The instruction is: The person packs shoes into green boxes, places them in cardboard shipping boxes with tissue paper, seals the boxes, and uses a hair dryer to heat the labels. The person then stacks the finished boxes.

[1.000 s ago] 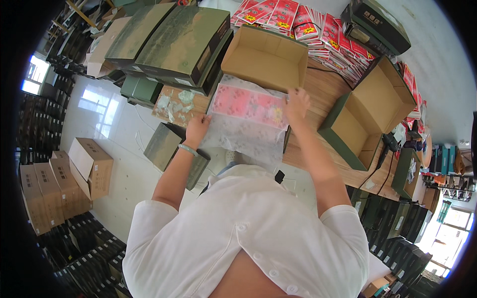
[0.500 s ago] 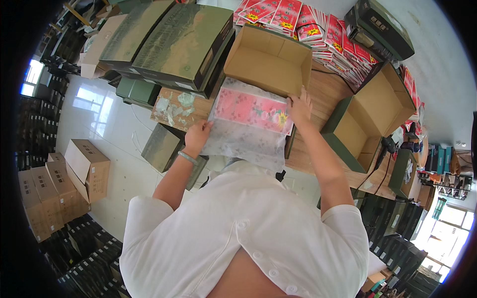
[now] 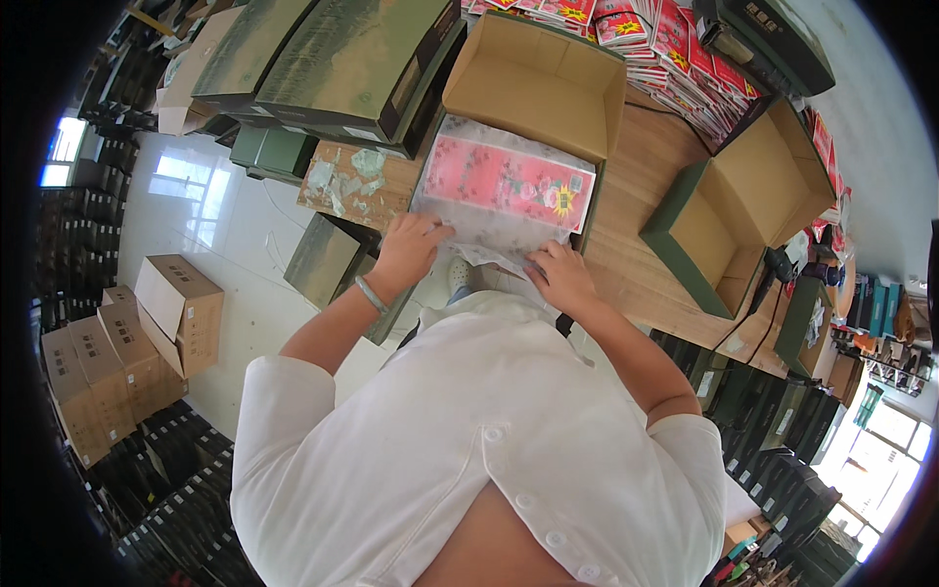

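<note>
An open shoebox-style carton stands in front of me, its brown-lined lid (image 3: 533, 83) raised at the far side. In its lower half lies a red printed packet (image 3: 509, 184) with a yellow starburst. Thin patterned tissue paper (image 3: 479, 235) covers part of the packet and bunches along the near edge. My left hand (image 3: 409, 249), with a bracelet on its wrist, has its fingers closed on the paper at the near left corner. At the near right corner my right hand (image 3: 562, 277) pinches the crumpled edge. The undersides of the fingers are partly hidden.
Green cartons (image 3: 337, 68) are stacked at the far left. Another open green box (image 3: 734, 215) stands to the right on the wooden table (image 3: 626, 254). Red packets (image 3: 675, 59) pile up behind. A black corded tool (image 3: 778, 264) lies at the right. Brown cartons (image 3: 181, 313) stand on the floor.
Both hands have moved to the near edge of the box, the right one down from the packet's far right side. The near flap of paper has been drawn in and bunched up.
</note>
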`<move>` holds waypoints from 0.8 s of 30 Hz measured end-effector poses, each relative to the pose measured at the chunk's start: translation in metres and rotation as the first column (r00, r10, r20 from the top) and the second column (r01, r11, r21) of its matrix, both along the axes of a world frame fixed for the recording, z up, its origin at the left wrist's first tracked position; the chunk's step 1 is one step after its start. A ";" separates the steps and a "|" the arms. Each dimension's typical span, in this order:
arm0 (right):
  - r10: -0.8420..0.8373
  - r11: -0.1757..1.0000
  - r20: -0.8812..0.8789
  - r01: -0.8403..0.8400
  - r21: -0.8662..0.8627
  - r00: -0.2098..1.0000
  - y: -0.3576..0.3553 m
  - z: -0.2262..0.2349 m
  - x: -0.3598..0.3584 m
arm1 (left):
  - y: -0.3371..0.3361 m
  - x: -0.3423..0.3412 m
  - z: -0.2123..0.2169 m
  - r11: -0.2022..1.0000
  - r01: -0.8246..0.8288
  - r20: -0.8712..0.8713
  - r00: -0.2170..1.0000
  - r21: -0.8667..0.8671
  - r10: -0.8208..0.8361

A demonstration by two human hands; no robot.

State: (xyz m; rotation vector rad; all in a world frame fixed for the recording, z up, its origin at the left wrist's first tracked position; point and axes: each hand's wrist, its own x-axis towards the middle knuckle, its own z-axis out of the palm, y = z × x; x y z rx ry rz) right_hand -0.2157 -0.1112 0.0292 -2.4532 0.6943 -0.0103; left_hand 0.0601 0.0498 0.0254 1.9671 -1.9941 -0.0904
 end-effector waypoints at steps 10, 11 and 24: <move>0.058 0.998 -0.281 -0.062 -0.006 0.958 0.004 -0.010 -0.003 | -0.017 0.009 0.004 0.878 0.092 -0.136 0.990 0.469 -0.031; 0.069 0.997 -0.319 -0.076 -0.012 0.945 0.004 -0.010 -0.001 | -0.022 0.010 0.005 0.831 0.124 -0.123 0.990 0.543 -0.067; 0.139 0.923 -0.294 -0.017 0.384 0.946 0.004 0.004 0.035 | -0.032 0.017 -0.014 0.769 0.222 -0.245 0.965 0.599 -0.088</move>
